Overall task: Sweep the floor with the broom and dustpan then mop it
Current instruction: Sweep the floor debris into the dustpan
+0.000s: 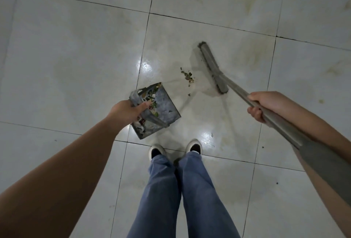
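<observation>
- We see our two legs in blue trousers (pixel 190 190), side by side at the bottom middle of the view.
- We see our pair of white shoes (pixel 193 145) with dark openings, toes just past a dark grout line (pixel 144 44).
- We see bright glints of light (pixel 145 66) reflected in the glossy surface, one ahead of us and one just beside the right shoe.
- We see yellowish stains (pixel 248 4) smeared far ahead on the right.
- We see small dark specks (pixel 277 183) scattered to our right.
</observation>
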Demonstrator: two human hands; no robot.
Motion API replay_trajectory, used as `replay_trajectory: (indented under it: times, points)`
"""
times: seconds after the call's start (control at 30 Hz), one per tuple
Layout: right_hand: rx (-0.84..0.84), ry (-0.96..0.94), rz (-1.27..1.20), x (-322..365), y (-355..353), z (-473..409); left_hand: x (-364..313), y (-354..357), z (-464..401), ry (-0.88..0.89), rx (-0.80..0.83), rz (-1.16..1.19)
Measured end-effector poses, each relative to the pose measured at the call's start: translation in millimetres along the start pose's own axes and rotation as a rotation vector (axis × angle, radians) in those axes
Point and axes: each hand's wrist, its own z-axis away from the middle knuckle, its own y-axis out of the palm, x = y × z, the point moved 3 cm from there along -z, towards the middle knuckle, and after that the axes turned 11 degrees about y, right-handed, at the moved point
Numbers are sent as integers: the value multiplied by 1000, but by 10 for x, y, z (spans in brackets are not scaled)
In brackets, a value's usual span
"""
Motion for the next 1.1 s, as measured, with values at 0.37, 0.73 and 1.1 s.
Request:
replay_trajectory:
  times: [0.37,0.73,1.1]
  points:
    - [54,119,-48,120,116,-267,51,-199,-2,130,109,133]
    - [15,83,24,177,206,-386,252,-158,63,47,64,57]
    - [94,34,352,-586,991,-303,111,-129,10,34,44,174]
